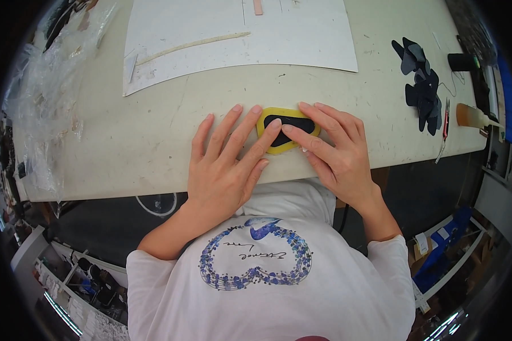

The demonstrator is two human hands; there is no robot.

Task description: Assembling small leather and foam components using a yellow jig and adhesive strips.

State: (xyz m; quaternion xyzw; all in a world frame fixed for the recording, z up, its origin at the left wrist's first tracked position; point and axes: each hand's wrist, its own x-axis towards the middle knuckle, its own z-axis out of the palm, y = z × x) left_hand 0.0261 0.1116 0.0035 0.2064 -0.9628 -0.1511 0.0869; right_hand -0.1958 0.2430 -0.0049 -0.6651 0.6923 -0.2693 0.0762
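Note:
A yellow, rounded, many-sided frame (275, 149) lies near the table's front edge, with a black fabric-like piece (293, 123) inside its outline. My left hand (224, 162) rests to its left, fingers spread; the index fingertip presses on the black piece. From the right comes my right hand (341, 148), its index fingertip touching the black piece beside the left one. Its other fingers stretch over the frame's far right rim. By the right thumb a small white bit shows, too small to name. Neither hand grips anything.
A white board (239, 57) lies at the back. Crumpled clear plastic (45, 108) covers the left side. On the right are dark fabric cutouts (424, 91), a black thread spool (463, 62), thread snips (445, 128) and an amber bottle with a nozzle (471, 116).

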